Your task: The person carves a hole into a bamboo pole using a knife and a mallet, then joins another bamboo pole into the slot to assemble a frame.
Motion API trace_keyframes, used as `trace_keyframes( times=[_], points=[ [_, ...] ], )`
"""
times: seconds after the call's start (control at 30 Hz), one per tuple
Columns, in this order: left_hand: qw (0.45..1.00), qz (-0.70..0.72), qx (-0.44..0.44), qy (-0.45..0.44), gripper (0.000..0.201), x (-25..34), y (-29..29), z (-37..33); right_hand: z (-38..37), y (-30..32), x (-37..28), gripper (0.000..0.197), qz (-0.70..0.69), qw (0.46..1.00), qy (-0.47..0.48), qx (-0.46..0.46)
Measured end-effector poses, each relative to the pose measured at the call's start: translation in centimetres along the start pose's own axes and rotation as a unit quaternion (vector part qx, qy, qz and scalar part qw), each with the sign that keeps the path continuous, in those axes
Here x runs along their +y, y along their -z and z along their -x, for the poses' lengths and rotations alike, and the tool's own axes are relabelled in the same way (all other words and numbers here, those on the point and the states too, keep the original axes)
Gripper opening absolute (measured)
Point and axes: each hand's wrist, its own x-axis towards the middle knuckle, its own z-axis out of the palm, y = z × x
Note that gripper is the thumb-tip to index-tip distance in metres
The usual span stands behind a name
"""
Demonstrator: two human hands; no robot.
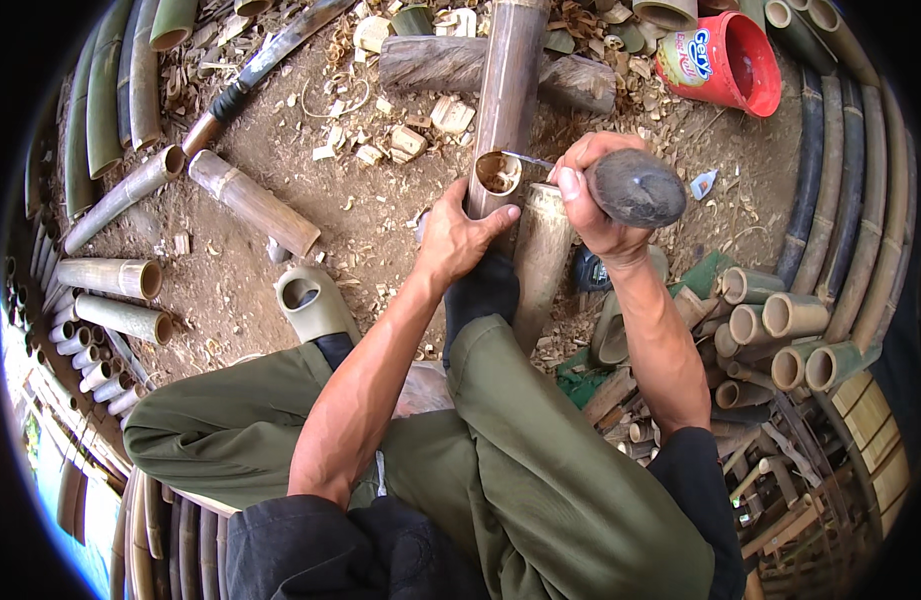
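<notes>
A long brown bamboo tube [507, 80] slants toward me, its near mouth open and showing pale shavings inside. My left hand [457, 235] is wrapped round the tube just below that mouth, thumb at the rim. In my right hand [592, 205] is a hand tool with a big dark bulbous handle [637, 188]. Its thin metal blade [528, 159] reaches left to the rim of the tube's mouth; the tip's exact kind cannot be made out. Below the right hand stands a pale, thick bamboo piece [542, 245], close beside the tube.
A dark log [430, 65] lies under the tube. At far right sits a red bucket [752, 65]; at far left, a long blade with a wrapped handle [270, 68]. Cut bamboo pieces [255, 203] and wood chips [408, 143] litter the dirt. Bamboo tubes [788, 315] are stacked at right.
</notes>
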Motion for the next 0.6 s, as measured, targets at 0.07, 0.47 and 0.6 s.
trace_keyframes(
  times=[0.07,0.47,0.6],
  points=[
    [1.0,0.01,-0.003,-0.004,0.074,-0.3,0.1,-0.1,0.1,0.0,0.0,0.023,-0.015,1.0,-0.018,0.01],
    [0.991,0.098,-0.084,0.016,0.074,-1.3,0.5,-1.3,0.9,0.7,0.3,0.012,-0.228,0.961,-0.097,0.127],
    [0.99,0.087,-0.111,0.025,0.073,-1.6,0.8,-1.6,0.8,0.8,0.5,0.009,-0.257,0.936,-0.151,0.187]
  ],
)
